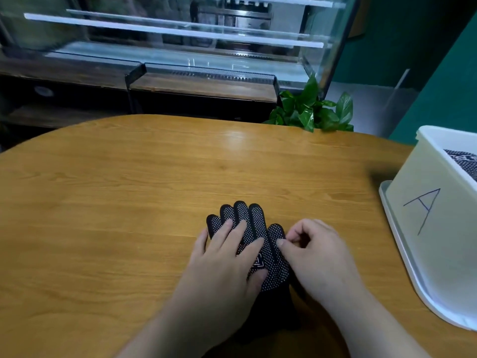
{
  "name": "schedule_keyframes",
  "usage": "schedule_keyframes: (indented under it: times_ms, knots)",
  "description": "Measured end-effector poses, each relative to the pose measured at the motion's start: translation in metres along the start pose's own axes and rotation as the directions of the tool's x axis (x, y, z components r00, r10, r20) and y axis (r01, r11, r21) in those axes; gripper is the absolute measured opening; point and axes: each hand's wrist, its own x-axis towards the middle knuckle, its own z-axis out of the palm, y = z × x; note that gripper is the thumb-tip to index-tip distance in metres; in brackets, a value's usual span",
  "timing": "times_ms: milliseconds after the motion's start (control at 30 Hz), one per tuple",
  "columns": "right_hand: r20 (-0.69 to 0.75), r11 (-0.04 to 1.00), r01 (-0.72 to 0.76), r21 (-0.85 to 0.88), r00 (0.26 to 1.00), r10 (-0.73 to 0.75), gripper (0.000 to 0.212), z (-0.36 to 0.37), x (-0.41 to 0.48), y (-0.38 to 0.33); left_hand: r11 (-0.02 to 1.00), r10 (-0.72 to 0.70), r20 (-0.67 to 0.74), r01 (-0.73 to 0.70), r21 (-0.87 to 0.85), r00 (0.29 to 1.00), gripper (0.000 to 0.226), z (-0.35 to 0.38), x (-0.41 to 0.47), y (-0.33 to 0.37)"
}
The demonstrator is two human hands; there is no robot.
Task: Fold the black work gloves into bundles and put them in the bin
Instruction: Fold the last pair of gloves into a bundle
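A black work glove with white grip dots lies flat on the wooden table, fingers pointing away from me. My left hand rests flat on its palm side with straight fingers spread over it. My right hand sits at the glove's right edge, its thumb and curled fingers pinching the glove's thumb part. The glove's cuff is hidden between my forearms. A white bin marked "A" stands at the right, with another dotted black glove inside.
The bin sits on a white tray or lid at the table's right edge. A green leafy plant stands behind the table's far edge. Beyond it are a glass display case and a dark wooden counter.
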Motion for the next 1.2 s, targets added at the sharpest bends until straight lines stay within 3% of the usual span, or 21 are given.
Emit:
schedule_keyframes:
  times_ms: [100,267,433,533,633,767,967,1200]
  knots:
    - [-0.024,0.995,0.002,-0.099,1.000,-0.004,0.026,0.006,0.004,0.001,1.000,-0.007,-0.014,0.007,0.018,1.000,0.056,0.008,0.000,-0.001]
    - [-0.058,0.973,-0.019,-0.229,0.998,0.005,0.026,0.013,0.006,0.004,0.994,-0.052,-0.047,0.056,0.095,0.998,0.069,0.017,-0.001,-0.001]
    - [-0.109,0.957,0.118,-0.266,0.982,-0.152,0.018,0.018,0.002,0.010,0.989,-0.102,-0.064,0.108,0.102,0.993,0.076,0.018,-0.002,0.003]
    - [-0.113,0.944,0.188,-0.272,0.968,-0.226,0.010,0.020,0.001,0.011,0.994,-0.041,-0.071,0.048,0.099,0.997,0.076,0.012,0.000,0.001]
    - [-0.102,0.935,0.221,-0.279,0.961,-0.258,0.006,0.020,0.002,0.009,0.988,0.114,-0.001,-0.113,0.104,0.993,0.076,0.003,0.005,0.001]
    - [-0.101,0.935,0.222,-0.275,0.961,-0.257,0.001,0.020,0.001,0.011,0.990,0.114,0.033,-0.117,0.075,0.993,0.082,0.000,0.007,0.002]
    - [-0.084,0.943,0.182,-0.279,0.974,-0.213,0.012,0.018,0.001,0.010,0.996,0.065,0.034,-0.067,0.064,0.997,0.083,0.000,0.005,0.002]
    - [-0.042,0.987,0.108,-0.122,0.993,-0.114,0.025,0.011,0.004,0.010,0.999,-0.039,0.000,0.039,0.031,0.999,0.076,-0.003,0.013,0.013]
